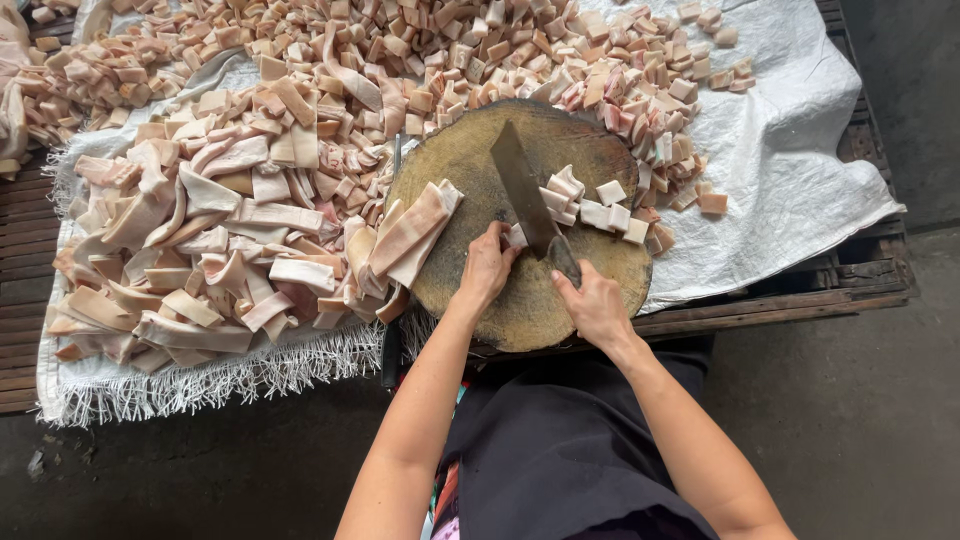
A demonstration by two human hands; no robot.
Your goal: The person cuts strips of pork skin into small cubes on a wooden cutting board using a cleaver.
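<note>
The left hand (487,268) pinned a strip of pork skin (517,236) at the centre of the round wooden chopping block (520,300), and the right hand (594,303) gripped the cleaver (522,190). Cut cubes (600,210) lay at three o'clock. Heaped uncut strips (220,250) at nine o'clock suggested much remained. White sacking (790,150) held everything; no containers showed.

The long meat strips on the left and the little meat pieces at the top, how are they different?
The long strips are wide, curled ribbons; the small pieces are short, blocky chunks. The long strips lie at the left beside the round chopping block; the small pieces spread along the top and right. Both are pale pink and white and rest on the white cloth.
</note>
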